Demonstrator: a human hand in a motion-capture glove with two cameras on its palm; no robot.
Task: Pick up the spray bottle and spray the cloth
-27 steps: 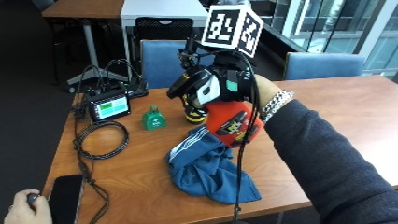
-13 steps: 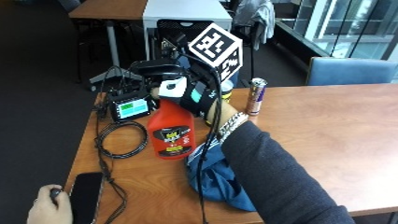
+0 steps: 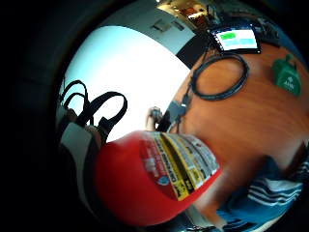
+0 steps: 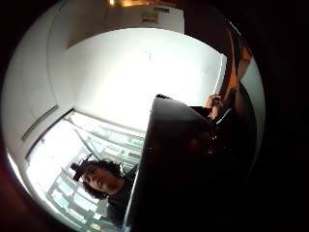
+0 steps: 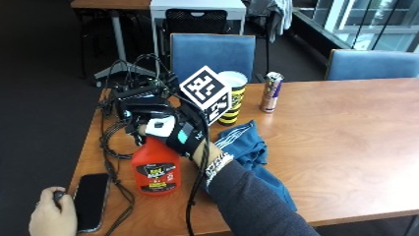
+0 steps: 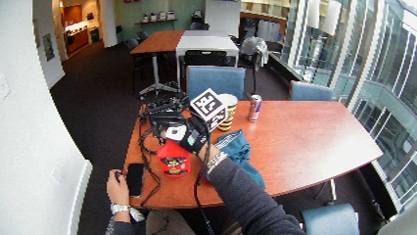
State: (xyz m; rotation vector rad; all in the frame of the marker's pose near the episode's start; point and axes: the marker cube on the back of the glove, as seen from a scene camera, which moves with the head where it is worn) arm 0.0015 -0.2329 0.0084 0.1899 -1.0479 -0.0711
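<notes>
My gloved right hand (image 5: 175, 135) grips the neck and trigger head of a red spray bottle (image 5: 155, 172). The bottle is upright at the table's left side, its base at or just above the wood; I cannot tell which. A crumpled blue cloth (image 5: 252, 150) with white stripes lies on the table to the right of the bottle, partly under my forearm. In the little finger side palm view the bottle's red body (image 3: 154, 179) and its yellow label fill much of the picture, with the cloth (image 3: 263, 198) beyond it. A dark shape (image 4: 188, 169) close to the palm blocks the thumb side view.
A yellow-and-black cup (image 5: 230, 98) and a drink can (image 5: 270, 92) stand behind the cloth. A screen device (image 3: 235, 38), a cable coil (image 3: 219, 77) and a green object (image 3: 288, 77) lie left of the bottle. A phone (image 5: 92, 194) lies by a bare hand (image 5: 55, 216) at the front edge.
The outside camera has shifted. A second ago the bottle was held tilted over the cloth by the cup; now it is upright and lower, left of the cloth.
</notes>
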